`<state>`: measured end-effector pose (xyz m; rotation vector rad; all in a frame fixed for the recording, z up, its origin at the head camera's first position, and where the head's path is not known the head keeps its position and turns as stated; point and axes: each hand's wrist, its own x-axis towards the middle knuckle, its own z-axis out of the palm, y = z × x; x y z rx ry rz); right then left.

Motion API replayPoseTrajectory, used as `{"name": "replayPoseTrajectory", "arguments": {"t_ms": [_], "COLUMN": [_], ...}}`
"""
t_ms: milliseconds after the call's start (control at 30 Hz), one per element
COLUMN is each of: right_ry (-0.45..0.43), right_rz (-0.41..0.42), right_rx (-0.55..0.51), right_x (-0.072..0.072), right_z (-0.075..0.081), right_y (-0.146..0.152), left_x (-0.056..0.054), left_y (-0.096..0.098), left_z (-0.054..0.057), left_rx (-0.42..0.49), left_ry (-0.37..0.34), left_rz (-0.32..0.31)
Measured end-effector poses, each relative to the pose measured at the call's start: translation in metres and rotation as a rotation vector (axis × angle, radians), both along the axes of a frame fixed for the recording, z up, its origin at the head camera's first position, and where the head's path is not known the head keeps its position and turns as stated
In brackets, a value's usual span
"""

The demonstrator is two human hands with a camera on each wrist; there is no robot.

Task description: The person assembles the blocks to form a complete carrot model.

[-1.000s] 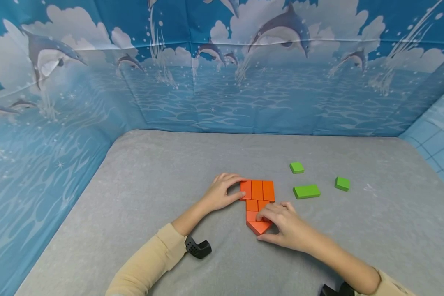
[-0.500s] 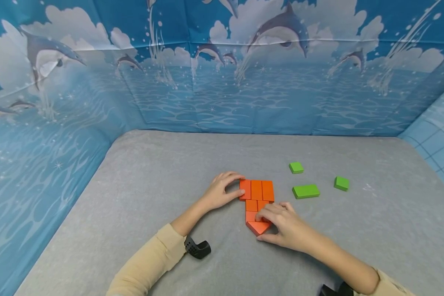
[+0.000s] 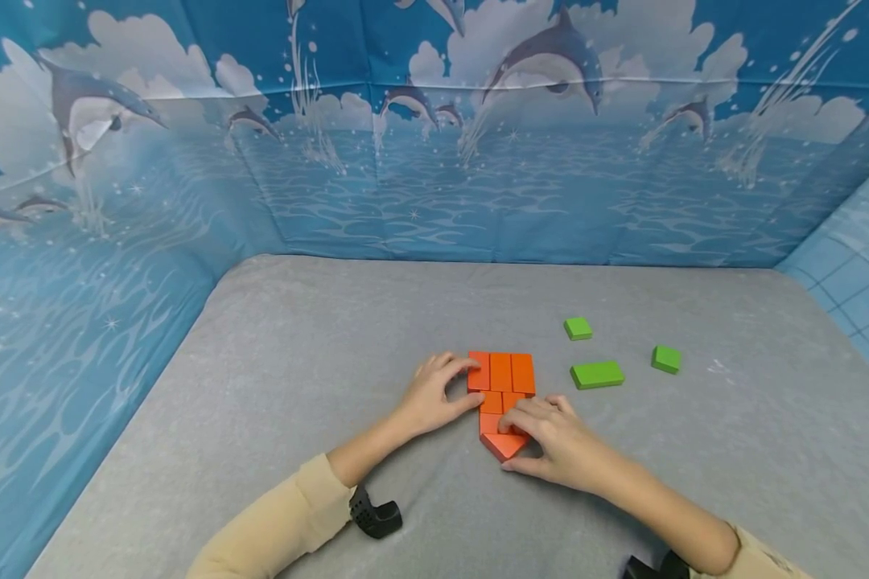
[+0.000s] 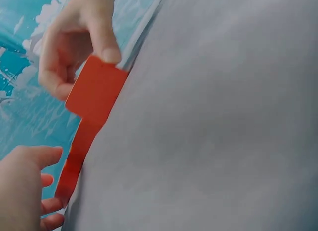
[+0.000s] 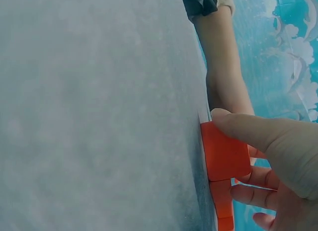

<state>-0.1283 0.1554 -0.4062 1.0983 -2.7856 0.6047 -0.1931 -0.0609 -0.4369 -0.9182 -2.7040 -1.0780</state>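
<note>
Several orange blocks lie fitted together on the grey cloth, a wide part at the far end and a narrower part nearer. A triangular orange block forms the near end. My right hand grips this end, thumb against the near side and fingers curled over the top and far side. My left hand is at the left of the blocks, fingertips at the upper left block and thumb by the narrower part. Its thumb and fingers are spread apart in the left wrist view.
Three green blocks lie to the right: a small one, a long one and another small one. Grey cloth covers the surface. A blue dolphin-print curtain hangs behind and at the left.
My left hand has slid slightly toward me, its thumb going from the upper left block to the narrower part. The right hand has kept its grip; the blocks look the same.
</note>
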Motion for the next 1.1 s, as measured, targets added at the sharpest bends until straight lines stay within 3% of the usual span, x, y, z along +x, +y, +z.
{"name": "replayPoseTrajectory", "arguments": {"t_ms": [167,467,667,767,900,1100], "right_ry": [0.012,0.049,-0.035,-0.042,0.012,0.036], "right_rz": [0.010,0.020,0.018,-0.025,-0.109,-0.160], "right_rx": [-0.007,-0.017,-0.064,-0.112,-0.167,-0.196], "right_x": [0.000,0.000,-0.004,-0.012,-0.029,-0.049], "right_z": [-0.001,-0.002,0.009,0.022,0.033,0.026], "right_y": [-0.001,-0.001,0.005,0.018,0.048,0.098], "left_x": [0.006,0.008,0.008,0.008,0.008,0.008], "left_y": [0.001,0.001,0.001,0.000,0.001,0.001], "left_z": [-0.006,-0.009,-0.010,-0.011,-0.011,-0.010], "left_rx": [-0.004,-0.013,-0.021,-0.019,-0.019,-0.021], "left_ry": [0.026,0.090,0.096,0.105,0.112,0.110], "left_rz": [0.010,0.015,0.016,0.013,0.014,0.008]}}
